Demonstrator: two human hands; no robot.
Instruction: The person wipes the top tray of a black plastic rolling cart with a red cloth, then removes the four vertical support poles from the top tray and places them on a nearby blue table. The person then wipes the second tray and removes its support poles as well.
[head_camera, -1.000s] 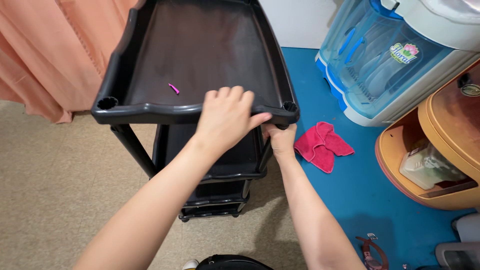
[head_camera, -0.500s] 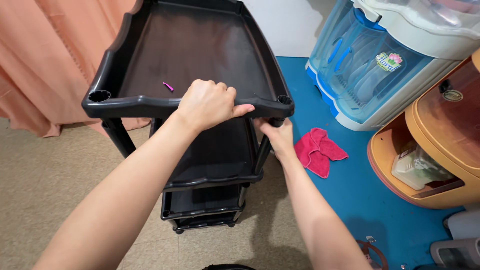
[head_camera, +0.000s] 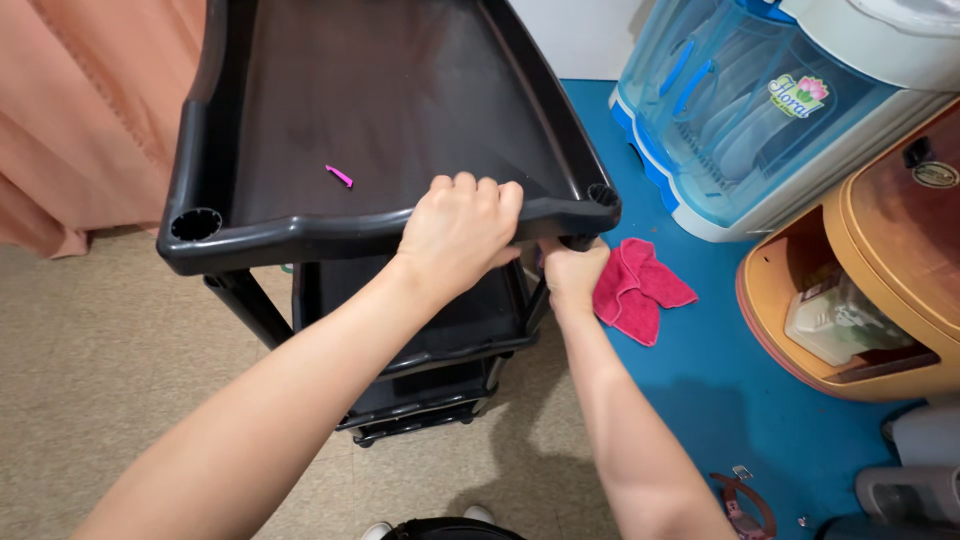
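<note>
Black cart's top tray (head_camera: 300, 130) holds one pink scrap (head_camera: 339, 176); both hands' fingers (head_camera: 470, 190) grip its rim.

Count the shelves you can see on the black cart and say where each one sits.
3. The top shelf is gripped at its rim; the middle shelf sits below it; the bottom shelf is near the floor. Any others would be hidden.

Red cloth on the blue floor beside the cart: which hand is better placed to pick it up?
Probably the right hand. It grips the cart post directly beside the red cloth, while the left hand grips the top tray's front rim, farther away.
</note>
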